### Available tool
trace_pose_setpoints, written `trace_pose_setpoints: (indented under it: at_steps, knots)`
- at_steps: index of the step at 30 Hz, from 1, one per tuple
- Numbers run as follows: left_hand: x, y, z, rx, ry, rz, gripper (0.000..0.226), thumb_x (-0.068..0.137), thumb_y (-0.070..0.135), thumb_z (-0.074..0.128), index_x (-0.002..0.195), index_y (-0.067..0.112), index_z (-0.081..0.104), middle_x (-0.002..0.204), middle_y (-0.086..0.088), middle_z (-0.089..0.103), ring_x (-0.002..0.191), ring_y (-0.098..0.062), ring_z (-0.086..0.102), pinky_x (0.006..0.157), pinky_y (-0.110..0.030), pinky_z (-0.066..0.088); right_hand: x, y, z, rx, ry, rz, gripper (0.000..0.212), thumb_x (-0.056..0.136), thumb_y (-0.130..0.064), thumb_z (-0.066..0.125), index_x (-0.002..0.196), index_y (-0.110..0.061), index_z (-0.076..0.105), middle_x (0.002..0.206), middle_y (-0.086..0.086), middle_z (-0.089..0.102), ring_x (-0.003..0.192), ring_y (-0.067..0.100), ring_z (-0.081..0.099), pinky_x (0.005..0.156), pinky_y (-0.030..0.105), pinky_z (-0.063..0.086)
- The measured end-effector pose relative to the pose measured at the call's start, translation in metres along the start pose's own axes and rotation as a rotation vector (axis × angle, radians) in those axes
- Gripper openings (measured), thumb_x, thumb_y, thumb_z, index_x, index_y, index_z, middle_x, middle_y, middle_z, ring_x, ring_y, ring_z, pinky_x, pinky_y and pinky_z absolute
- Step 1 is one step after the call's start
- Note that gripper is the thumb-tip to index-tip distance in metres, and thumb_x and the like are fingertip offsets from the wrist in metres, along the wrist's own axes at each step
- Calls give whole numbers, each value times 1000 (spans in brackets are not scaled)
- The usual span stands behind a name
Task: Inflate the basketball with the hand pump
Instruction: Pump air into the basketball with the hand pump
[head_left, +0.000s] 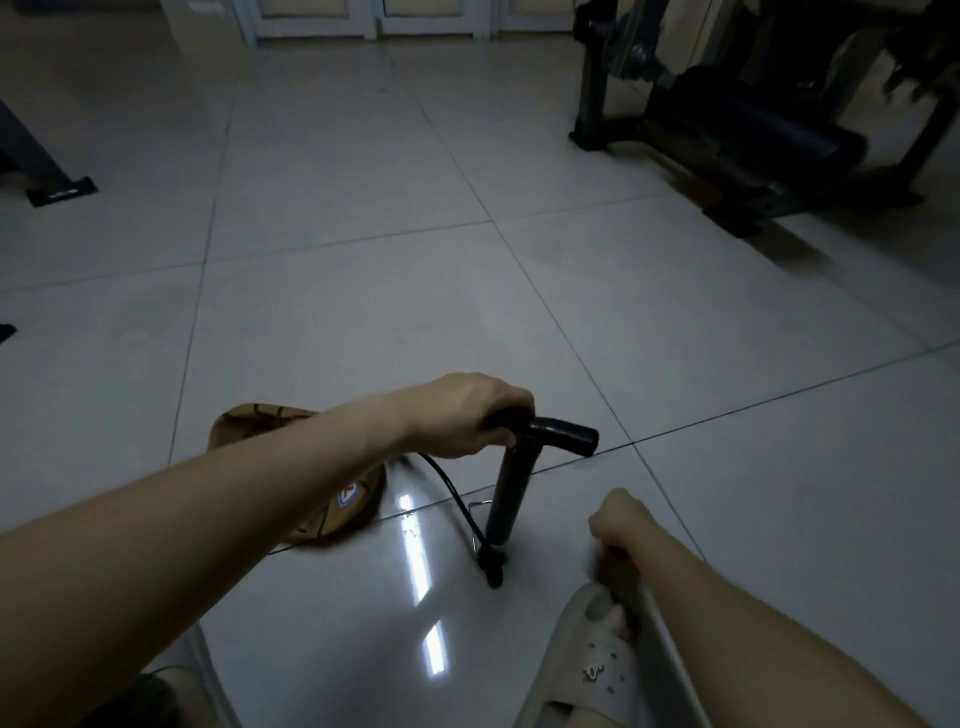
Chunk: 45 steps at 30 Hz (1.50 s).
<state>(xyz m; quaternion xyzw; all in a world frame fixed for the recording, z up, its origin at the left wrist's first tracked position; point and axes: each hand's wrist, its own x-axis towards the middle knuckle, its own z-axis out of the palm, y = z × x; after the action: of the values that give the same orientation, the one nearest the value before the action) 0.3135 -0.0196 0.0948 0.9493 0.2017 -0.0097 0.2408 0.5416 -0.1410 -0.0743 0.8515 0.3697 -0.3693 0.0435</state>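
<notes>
A black hand pump (511, 488) stands upright on the tiled floor, its base near my foot. My left hand (462, 415) grips the left half of its T-handle (563, 434); the right half is free. A thin black hose (447, 480) curves from the pump's base toward a tan, flattened basketball (343, 512) that lies on the floor, partly hidden under my left forearm. My right hand (621, 519) hovers low beside the pump, above my foot, blurred, with its fingers curled. Something dark shows beneath it, and I cannot tell whether it holds anything.
My foot in a pale sandal (587, 670) rests on the floor right of the pump's base. A dark exercise machine (753, 119) stands at the back right. A black stand foot (62, 189) sits at the far left. Glossy grey tiles (363, 291) stretch ahead.
</notes>
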Motion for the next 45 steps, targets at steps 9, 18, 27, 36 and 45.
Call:
trace_pose_setpoints:
  at_steps: [9,18,27,36,45]
  knots:
    - [-20,21,-5,57,-158,-107,22,96,21,66,117,18,57,81,10,53,82,-21,51,68,-28,33,-118,-71,-160,244,-339,-427,30,95,-10,55,123,-9,64,119,12,72,106,27,71,92,41,58]
    - [-49,15,11,111,-23,-87,33,91,31,70,119,19,57,100,-3,66,97,-30,63,74,-32,42,-171,-120,-133,-23,-492,-397,32,92,-16,64,123,-7,66,118,14,72,104,25,72,95,44,56]
    - [-60,-8,4,88,-79,-28,38,91,49,65,125,33,60,102,10,69,90,-17,62,78,-36,49,-20,-86,-22,-436,-245,-540,62,87,6,41,143,-19,53,151,8,48,136,26,48,111,34,40]
    - [-50,-14,-4,89,-74,-47,36,90,25,67,125,34,67,83,22,44,87,0,35,88,-28,34,25,-74,60,-801,-179,-919,55,96,-12,50,149,-24,45,158,4,34,134,33,41,112,43,33]
    - [-35,5,-9,0,-111,-282,38,88,29,72,126,34,66,100,12,66,95,-13,60,84,-32,49,31,-3,82,-955,158,-822,53,85,-13,54,139,-15,48,142,11,45,125,32,46,102,45,33]
